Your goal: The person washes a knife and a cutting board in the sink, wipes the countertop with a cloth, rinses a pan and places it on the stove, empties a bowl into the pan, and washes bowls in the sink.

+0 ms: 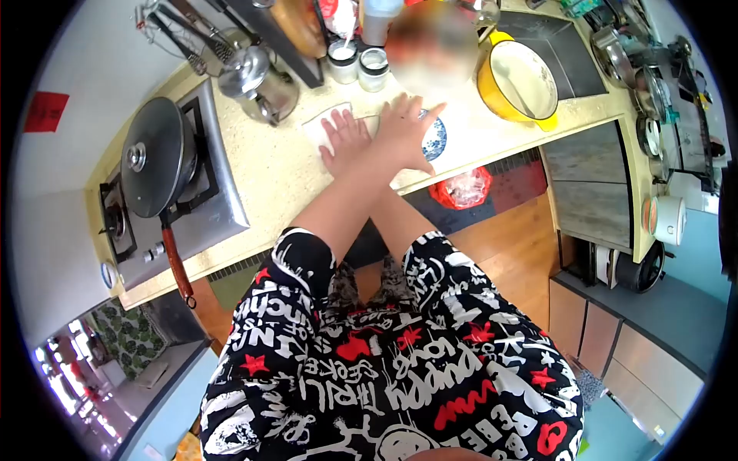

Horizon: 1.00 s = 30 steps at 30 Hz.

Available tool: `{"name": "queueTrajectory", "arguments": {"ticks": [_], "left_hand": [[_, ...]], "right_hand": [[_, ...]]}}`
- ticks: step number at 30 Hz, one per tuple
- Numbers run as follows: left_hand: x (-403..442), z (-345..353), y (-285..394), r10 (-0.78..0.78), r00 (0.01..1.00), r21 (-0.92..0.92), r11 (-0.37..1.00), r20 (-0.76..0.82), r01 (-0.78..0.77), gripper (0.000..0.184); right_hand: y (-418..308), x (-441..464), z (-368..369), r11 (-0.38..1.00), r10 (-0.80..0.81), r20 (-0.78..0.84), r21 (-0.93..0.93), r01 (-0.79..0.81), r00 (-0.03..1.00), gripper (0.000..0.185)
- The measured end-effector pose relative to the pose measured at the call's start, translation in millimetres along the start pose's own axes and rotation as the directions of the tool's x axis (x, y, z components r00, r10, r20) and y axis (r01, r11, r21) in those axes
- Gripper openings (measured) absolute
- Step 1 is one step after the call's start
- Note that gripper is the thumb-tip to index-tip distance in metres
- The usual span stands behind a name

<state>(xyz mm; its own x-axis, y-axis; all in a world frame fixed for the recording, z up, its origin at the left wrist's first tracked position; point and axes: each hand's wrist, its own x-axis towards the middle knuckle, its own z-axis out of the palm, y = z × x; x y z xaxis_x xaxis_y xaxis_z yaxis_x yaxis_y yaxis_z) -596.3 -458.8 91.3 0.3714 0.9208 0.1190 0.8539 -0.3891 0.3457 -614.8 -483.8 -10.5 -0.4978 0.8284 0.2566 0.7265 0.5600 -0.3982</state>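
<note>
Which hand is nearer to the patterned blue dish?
Left. The left hand partly hides the patterned blue dish from view; the right hand is farther off, over a white sheet.

The black shirt (384,365) carries scrawled lettering: "puppy" in large white script, with what looks like "LOVE" above it. Other white letters seem to begin "THRIL", and "BE" stands lower down; folds break up the rest. Marks on the red paper (46,112) on the wall are too small to read.

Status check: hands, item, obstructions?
Right hand spread on white cloth or paper. Left hand spread, partly covering blue-and-white dish. Possible hindrance: left forearm crossed over right forearm.
</note>
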Motion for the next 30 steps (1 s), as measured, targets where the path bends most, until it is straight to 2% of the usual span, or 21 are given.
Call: {"name": "queueTrajectory", "arguments": {"ticks": [3,4,7,8,10,12,14,15,16,19,20,23,25,30], "left_hand": [[25.5,-0.5,21.6,-0.096,0.930,0.106,0.992,0.354,0.062,0.102],[35.1,-2.1,25.3,-0.130,0.920,0.081,0.991,0.370,0.108,0.097],[29.2,-28.6,36.2,-0.171,0.939,0.087,0.985,0.298,0.152,0.090],[23.0,-44.9,39.5,-0.198,0.955,0.052,0.980,0.220,0.191,0.089],[6.8,-89.4,49.1,-0.326,0.934,0.110,0.944,0.146,0.312,0.090],[-18.5,-101.6,33.8,-0.390,0.921,0.061,0.919,-0.004,0.389,0.091],[-42.1,-113.1,17.0,-0.477,0.879,0.087,0.876,-0.003,0.475,0.091],[-54.7,-110.7,5.5,-0.523,0.852,0.091,0.849,0.000,0.521,0.091],[-68.2,-103.9,-7.9,-0.560,0.828,0.091,0.826,0.023,0.556,0.092],[-96.7,-80.6,-36.4,-0.638,0.770,0.110,0.767,0.023,0.632,0.094],[-104.1,-74.5,-42.5,-0.658,0.753,0.118,0.748,0.004,0.654,0.094],[-119.5,-63.0,-54.0,-0.698,0.716,0.129,0.708,-0.024,0.694,0.095],[-123.1,-59.7,-61.7,-0.712,0.702,0.123,0.697,-0.007,0.707,0.096],[-125.4,-56.9,-72.7,-0.670,0.742,0.106,0.740,0.033,0.664,0.096]], "right_hand": [[-2.3,0.0,-14.1,0.997,-0.024,0.008,0.075,0.023,1.000,0.060],[2.1,0.3,-17.5,0.996,-0.027,0.004,0.081,0.027,1.000,0.060],[12.0,-2.8,-16.2,0.994,-0.063,-0.030,0.083,0.065,0.998,0.060],[17.0,-5.4,-13.0,0.993,-0.081,-0.058,0.077,0.085,0.995,0.060],[32.3,-6.4,-5.9,0.991,-0.114,-0.101,0.058,0.121,0.988,0.059],[58.2,0.3,-38.1,0.997,-0.081,-0.021,0.009,0.081,0.997,0.055],[90.5,2.1,-66.6,0.998,-0.029,0.049,-0.053,0.032,0.998,0.052],[114.5,-4.3,-64.8,1.000,-0.013,-0.033,-0.024,0.012,0.999,0.056],[131.6,-8.0,-77.9,0.998,0.015,-0.040,-0.055,-0.018,0.999,0.055],[185.6,-18.5,-103.8,0.963,0.132,-0.064,-0.229,-0.143,0.989,0.051],[200.1,-23.9,-110.6,0.934,0.219,-0.078,-0.271,-0.232,0.973,0.054],[218.5,-49.1,-127.2,0.898,0.356,-0.172,-0.208,-0.387,0.919,0.049],[224.9,-67.5,-130.4,0.902,0.364,-0.202,-0.165,-0.398,0.909,0.044],[217.7,-116.0,-133.5,0.864,0.441,-0.334,-0.094,-0.495,0.833,0.036]]}}
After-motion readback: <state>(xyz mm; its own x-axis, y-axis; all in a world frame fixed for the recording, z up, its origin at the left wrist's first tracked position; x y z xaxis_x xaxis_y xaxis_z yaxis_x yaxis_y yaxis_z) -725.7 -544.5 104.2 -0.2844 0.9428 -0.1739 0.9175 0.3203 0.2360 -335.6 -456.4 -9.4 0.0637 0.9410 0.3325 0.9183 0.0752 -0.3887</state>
